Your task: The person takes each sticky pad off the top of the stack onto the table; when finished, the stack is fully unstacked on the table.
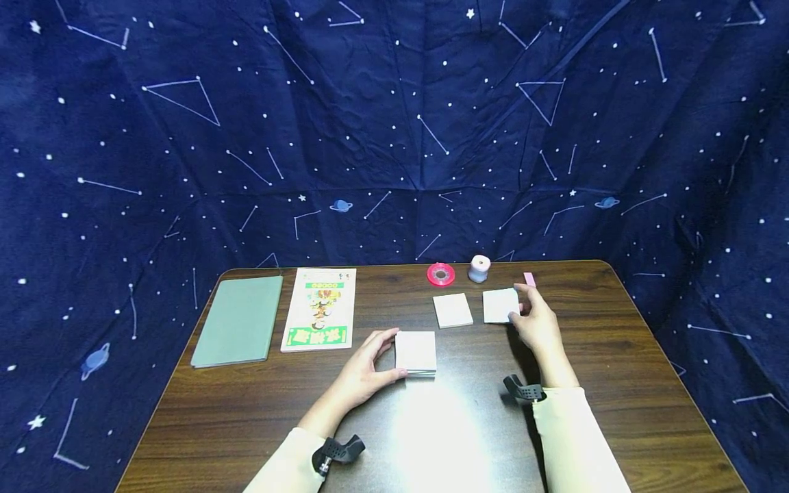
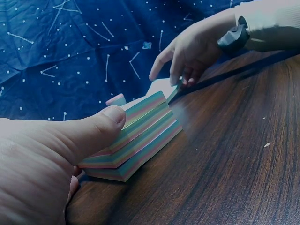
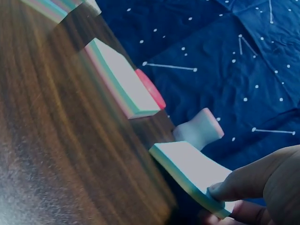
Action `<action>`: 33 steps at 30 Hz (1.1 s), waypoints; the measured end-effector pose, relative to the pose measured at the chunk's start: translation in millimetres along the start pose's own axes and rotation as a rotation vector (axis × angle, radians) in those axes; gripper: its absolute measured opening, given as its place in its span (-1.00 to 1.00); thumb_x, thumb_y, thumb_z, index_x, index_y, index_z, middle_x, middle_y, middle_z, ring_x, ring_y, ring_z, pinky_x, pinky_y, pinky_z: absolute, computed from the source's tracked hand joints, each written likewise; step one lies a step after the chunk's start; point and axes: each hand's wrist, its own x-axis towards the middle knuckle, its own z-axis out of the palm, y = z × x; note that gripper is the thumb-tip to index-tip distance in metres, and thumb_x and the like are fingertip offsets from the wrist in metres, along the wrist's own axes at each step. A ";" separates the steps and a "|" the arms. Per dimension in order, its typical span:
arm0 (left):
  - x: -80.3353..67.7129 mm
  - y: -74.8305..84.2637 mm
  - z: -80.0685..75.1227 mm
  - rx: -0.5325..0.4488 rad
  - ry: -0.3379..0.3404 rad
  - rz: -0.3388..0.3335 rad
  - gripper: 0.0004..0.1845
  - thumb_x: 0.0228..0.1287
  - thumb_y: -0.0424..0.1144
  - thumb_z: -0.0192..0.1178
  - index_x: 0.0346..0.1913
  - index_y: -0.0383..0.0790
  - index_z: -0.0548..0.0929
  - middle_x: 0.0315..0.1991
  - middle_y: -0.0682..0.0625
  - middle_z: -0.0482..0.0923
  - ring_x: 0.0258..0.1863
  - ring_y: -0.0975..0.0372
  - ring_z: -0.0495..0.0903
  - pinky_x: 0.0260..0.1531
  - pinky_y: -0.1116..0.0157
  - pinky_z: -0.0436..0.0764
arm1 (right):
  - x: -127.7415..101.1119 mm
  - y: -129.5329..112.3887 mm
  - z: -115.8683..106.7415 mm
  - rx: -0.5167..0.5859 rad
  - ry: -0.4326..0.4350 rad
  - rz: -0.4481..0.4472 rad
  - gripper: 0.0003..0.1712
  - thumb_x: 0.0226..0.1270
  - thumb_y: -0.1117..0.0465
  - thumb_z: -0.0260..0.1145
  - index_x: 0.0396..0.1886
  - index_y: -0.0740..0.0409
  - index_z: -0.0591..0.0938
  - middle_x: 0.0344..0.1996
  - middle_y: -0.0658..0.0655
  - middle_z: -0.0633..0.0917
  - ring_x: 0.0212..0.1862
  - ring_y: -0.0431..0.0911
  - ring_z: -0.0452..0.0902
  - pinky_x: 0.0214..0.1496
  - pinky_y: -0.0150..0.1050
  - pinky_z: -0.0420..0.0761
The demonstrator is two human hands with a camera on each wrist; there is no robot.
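Note:
My left hand (image 1: 364, 372) holds the sides of a stack of square note pads (image 1: 416, 351) between thumb and fingers. In the left wrist view the stack (image 2: 140, 136) has pastel-striped edges, and its layers sit slightly out of line. My right hand (image 1: 537, 325) pinches another square note pad (image 1: 501, 305) at its right edge. The right wrist view shows this pad (image 3: 187, 164) with the thumb on its white top face and fingers beneath. A separate single note pad (image 1: 453, 311) lies on the table between the two hands.
Behind the pads are a red tape roll (image 1: 440, 274), a white spool-shaped object (image 1: 479, 268) and a small pink piece (image 1: 529, 279). To the left lie a printed booklet (image 1: 320, 309) and a green notebook (image 1: 239, 320). A dark starry cloth (image 1: 394, 137) hangs beyond the wooden table (image 1: 641, 411).

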 end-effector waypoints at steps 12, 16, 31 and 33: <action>-1.1 2.0 -0.2 -0.026 -0.010 0.004 -0.07 0.25 -0.23 0.63 0.61 -0.35 0.38 0.48 -0.17 0.47 0.59 -0.06 0.43 0.70 0.17 0.37 | -1.4 11.1 8.0 -0.063 0.030 -0.002 -0.26 0.35 0.39 0.37 0.54 0.10 0.50 0.02 0.44 0.76 0.00 0.29 0.67 0.02 0.21 0.64; -1.2 2.6 -0.2 -0.024 -0.013 0.007 -0.06 0.24 -0.25 0.63 0.61 -0.36 0.38 0.49 -0.18 0.46 0.60 -0.05 0.41 0.70 0.19 0.37 | -1.5 15.4 10.7 -0.051 0.045 0.004 -0.27 0.34 0.40 0.38 0.52 0.11 0.52 0.03 0.43 0.70 0.02 0.27 0.62 0.00 0.09 0.59; -0.6 1.7 -0.6 -0.003 0.002 0.008 -0.06 0.22 -0.23 0.64 0.60 -0.35 0.40 0.47 -0.15 0.48 0.57 -0.01 0.45 0.69 0.21 0.40 | 0.6 13.3 14.6 -0.088 0.032 0.008 -0.28 0.35 0.31 0.31 0.54 0.22 0.50 0.09 0.49 0.60 0.22 0.30 0.41 0.29 0.30 0.51; -0.6 1.4 -0.6 -0.005 0.003 0.013 -0.06 0.23 -0.24 0.64 0.60 -0.36 0.40 0.46 -0.17 0.48 0.56 -0.04 0.46 0.68 0.21 0.40 | 0.5 12.8 14.5 -0.091 0.027 0.015 -0.28 0.37 0.30 0.29 0.55 0.22 0.49 0.09 0.49 0.58 0.21 0.30 0.41 0.28 0.29 0.53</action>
